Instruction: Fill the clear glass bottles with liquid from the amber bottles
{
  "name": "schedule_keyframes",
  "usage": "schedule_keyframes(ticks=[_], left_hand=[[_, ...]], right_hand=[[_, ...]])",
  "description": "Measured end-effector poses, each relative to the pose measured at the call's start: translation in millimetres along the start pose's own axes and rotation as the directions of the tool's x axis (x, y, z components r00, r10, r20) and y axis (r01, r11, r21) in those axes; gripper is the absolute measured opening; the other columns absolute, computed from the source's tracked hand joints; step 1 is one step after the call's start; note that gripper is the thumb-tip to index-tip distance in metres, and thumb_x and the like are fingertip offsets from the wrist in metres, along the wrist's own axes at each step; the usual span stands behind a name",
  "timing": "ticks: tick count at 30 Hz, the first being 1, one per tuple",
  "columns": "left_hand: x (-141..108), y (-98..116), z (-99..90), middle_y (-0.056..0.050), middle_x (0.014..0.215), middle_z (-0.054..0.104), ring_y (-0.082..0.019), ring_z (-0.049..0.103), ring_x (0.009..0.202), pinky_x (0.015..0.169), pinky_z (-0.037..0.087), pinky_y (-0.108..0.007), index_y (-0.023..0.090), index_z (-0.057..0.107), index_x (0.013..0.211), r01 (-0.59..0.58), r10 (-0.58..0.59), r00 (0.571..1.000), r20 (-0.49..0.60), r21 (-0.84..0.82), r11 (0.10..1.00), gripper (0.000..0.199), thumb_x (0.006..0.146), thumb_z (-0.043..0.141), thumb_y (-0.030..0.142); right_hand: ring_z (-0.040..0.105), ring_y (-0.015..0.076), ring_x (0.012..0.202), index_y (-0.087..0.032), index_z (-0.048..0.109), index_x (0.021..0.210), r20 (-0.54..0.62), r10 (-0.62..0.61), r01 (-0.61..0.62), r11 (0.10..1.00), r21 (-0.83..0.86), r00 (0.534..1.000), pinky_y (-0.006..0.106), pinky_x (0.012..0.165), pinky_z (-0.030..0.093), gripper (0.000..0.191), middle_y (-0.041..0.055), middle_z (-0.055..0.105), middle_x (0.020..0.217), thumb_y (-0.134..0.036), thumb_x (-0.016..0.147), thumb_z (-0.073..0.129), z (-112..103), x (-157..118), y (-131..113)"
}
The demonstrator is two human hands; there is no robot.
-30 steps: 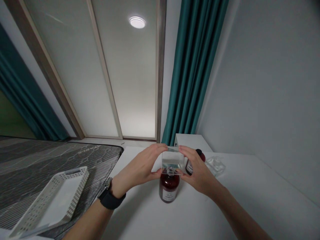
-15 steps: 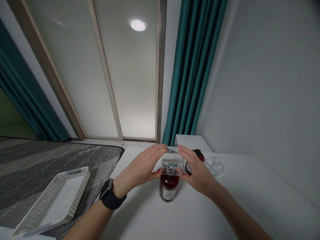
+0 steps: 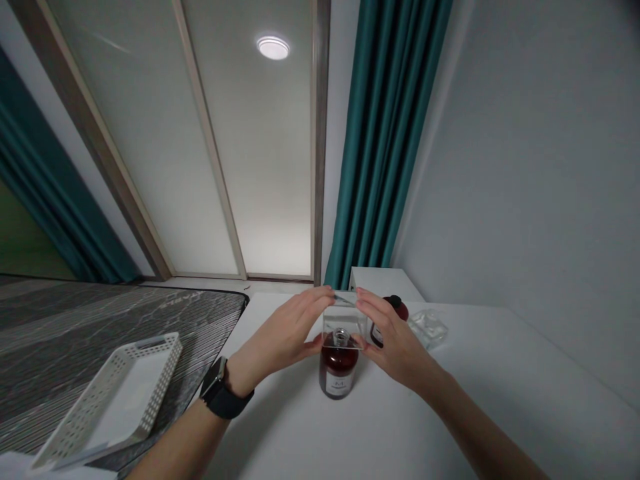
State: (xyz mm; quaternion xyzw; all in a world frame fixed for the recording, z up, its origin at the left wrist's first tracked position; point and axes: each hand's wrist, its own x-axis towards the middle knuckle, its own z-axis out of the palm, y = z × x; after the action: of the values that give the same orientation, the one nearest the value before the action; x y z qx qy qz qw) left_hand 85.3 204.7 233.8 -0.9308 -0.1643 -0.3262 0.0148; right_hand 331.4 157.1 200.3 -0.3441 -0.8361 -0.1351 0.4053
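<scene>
Between my left hand point(image 3: 289, 329) and my right hand point(image 3: 393, 335) is a clear, see-through box point(image 3: 344, 319). The fingers press on its left and right sides, with fingertips at the far edge and thumbs at the near edge. Through the box shows the open neck of a dark red-brown glass bottle point(image 3: 339, 362) with a white label, upright on the white table point(image 3: 300, 433). Whether box and bottle touch, I cannot tell. A similar bottle with a black top point(image 3: 400, 308) stands behind my right hand, partly hidden by it.
Crumpled clear plastic point(image 3: 429, 328) lies to the right of the second bottle. On the dark patterned surface to the left sits a white perforated basket point(image 3: 163, 383). A white cabinet point(image 3: 387, 285) and a teal curtain point(image 3: 393, 133) are behind the table.
Both hands keep hold of the clear box, which looks tilted slightly differently over the bottle. The whole view has shifted very slightly.
</scene>
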Motion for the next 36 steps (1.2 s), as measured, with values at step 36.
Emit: schedule_keyframes(ticks=[36], left_hand=[[-0.9,-0.2,0.8,-0.020,0.143,0.051,-0.032,0.051,0.134,0.108,0.050,-0.054,0.019,0.036,0.141,-0.029,0.030,0.998,-0.046,0.014,0.999,0.062,0.086,0.062,0.010]], right_hand=[[0.047,0.0289,0.140,-0.028,0.022,0.153,-0.027,-0.016,0.015,1.000,-0.016,1.000,0.052,0.109,0.052,0.068,0.0147,0.050,0.140,-0.010,0.095,0.053,1.5,0.6,-0.9]])
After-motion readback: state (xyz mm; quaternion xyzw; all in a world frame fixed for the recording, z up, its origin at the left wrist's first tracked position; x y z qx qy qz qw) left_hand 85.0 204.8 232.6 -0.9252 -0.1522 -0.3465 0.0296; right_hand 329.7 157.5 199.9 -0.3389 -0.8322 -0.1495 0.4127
